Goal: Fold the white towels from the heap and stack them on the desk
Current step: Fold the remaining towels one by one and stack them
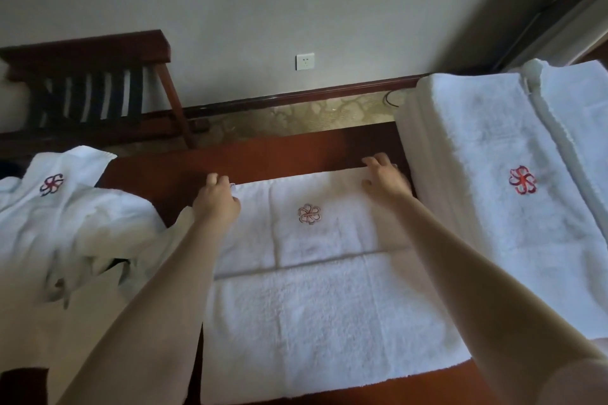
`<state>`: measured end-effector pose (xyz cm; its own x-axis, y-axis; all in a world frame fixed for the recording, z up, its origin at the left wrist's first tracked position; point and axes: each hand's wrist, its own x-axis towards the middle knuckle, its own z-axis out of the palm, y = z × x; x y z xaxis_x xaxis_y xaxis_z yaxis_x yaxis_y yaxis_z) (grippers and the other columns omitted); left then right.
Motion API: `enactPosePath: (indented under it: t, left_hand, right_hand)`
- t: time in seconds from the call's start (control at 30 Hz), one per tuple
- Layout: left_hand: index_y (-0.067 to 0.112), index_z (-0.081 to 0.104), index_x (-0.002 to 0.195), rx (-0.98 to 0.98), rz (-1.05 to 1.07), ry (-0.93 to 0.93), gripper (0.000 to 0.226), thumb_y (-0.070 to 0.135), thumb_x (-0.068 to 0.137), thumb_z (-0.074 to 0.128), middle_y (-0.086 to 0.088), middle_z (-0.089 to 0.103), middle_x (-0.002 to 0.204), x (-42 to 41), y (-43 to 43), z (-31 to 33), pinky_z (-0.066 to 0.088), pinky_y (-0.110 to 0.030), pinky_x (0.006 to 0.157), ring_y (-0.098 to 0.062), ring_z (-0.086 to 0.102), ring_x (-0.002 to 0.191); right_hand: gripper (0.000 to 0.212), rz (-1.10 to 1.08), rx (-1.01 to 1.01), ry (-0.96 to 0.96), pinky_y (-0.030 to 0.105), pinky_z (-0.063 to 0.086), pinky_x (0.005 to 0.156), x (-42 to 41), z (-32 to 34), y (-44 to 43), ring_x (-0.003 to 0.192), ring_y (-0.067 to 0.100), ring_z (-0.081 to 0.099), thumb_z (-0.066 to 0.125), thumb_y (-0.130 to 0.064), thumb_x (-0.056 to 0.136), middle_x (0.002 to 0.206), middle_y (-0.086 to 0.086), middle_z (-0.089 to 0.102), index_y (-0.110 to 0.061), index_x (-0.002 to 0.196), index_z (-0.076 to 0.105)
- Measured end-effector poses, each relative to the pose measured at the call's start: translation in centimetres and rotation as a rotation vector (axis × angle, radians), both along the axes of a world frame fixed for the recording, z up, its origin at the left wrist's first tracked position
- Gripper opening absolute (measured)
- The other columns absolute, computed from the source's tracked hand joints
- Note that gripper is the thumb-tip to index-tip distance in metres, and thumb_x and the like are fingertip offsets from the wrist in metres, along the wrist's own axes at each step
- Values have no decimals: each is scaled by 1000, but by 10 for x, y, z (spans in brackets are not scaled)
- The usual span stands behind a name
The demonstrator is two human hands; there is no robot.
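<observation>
Grips: two, the left grip [215, 204] and the right grip [383, 176], one at each far corner of the flat towel.
Spread towels: one, the flat towel [329, 306], in the middle of the tabletop [296, 154] and reaching its near edge.
Heaps: one, the heap [82, 223], at the tabletop's left edge; the towels in it cannot be counted.
Folded piles: two, side by side at the right edge, the inner pile [487, 223] and the outer pile [585, 128]; their layers cannot be counted.
Embroidered flowers: three, the heap's flower [51, 184], the flat towel's flower [309, 214] and the inner pile's flower [522, 179].
Wall sockets: one, the socket [305, 61].
Wooden racks: one, the rack [88, 76], beyond the far left corner.
Cables: one, the cable [391, 99], on the floor.
</observation>
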<state>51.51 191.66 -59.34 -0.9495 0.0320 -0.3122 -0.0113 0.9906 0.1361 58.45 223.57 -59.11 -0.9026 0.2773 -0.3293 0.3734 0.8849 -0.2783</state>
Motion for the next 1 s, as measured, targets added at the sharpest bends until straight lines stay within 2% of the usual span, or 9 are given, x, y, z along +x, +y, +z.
enactPosePath:
  t: [0.13, 0.23, 0.3, 0.4, 0.5, 0.57, 0.7, 0.83, 1.0]
  left_hand:
    - [10, 47, 126, -5, -72, -134, 38, 15, 89, 56, -12, 46, 130, -25, -7, 3, 43, -41, 93, -33, 42, 118]
    - [12, 56, 109, -116, -191, -166, 19, 16, 91, 53, -10, 47, 120, -24, -8, 11, 45, -40, 88, -30, 43, 112]
    - [12, 59, 103, -101, -202, -75, 14, 11, 90, 53, -9, 46, 117, -17, -10, 17, 46, -38, 83, -29, 44, 108]
    - [9, 61, 95, -60, -159, 117, 12, 5, 89, 52, -8, 52, 108, 3, -12, 32, 44, -36, 70, -30, 49, 100]
    - [9, 59, 88, -44, -97, 254, 10, 4, 90, 50, -9, 60, 94, 28, -13, 51, 37, -33, 58, -31, 55, 85]
    - [9, 59, 88, -1, -70, 306, 10, 7, 92, 50, -10, 63, 88, 50, -15, 61, 45, -34, 59, -32, 57, 80]
    - [6, 58, 102, 83, -2, 364, 13, 9, 94, 48, -16, 64, 89, 92, -21, 74, 43, -34, 59, -36, 59, 81]
    - [6, 63, 119, 152, 39, 413, 30, 5, 93, 47, -18, 66, 106, 134, -27, 79, 42, -35, 66, -37, 61, 92]
    - [-3, 67, 101, 234, 22, 491, 23, -4, 86, 50, -20, 64, 92, 187, -40, 85, 39, -33, 63, -36, 59, 84]
  right_hand:
    - [46, 24, 15, -77, 33, 44, 75, -16, 6, 4, 102, 36, 56, 49, -7, 87, 126, 10, 41, -17, 132, 47]
    - [20, 49, 87, -30, 33, 42, 66, -15, 15, 5, 83, 32, 56, 46, -6, 86, 103, 7, 43, -11, 102, 58]
    - [13, 39, 92, 23, 33, 40, 61, -9, 19, 6, 72, 30, 51, 44, -7, 89, 98, 5, 40, -8, 94, 56]
    - [7, 25, 53, 130, 33, 36, 60, 5, 27, 8, 71, 28, 47, 44, -12, 95, 94, 1, 42, -9, 97, 50]
    - [6, 7, 37, 232, 32, 28, 54, 26, 39, 8, 70, 28, 46, 40, -18, 99, 75, -2, 46, -16, 94, 39]
    - [6, -19, 12, 323, 32, 27, 53, 45, 45, 4, 66, 29, 45, 40, -18, 99, 66, -4, 43, -15, 95, 40]
    - [9, -65, -42, 478, 31, 28, 52, 89, 59, -3, 68, 37, 55, 46, -16, 97, 76, 2, 52, -9, 103, 48]
    - [27, -9, -35, 573, 34, 43, 63, 133, 70, -12, 90, 36, 62, 51, -8, 93, 115, 11, 63, -6, 119, 58]
    - [16, 16, -46, 687, 33, 47, 60, 190, 77, -26, 84, 31, 61, 57, -2, 88, 98, 9, 63, -6, 99, 67]
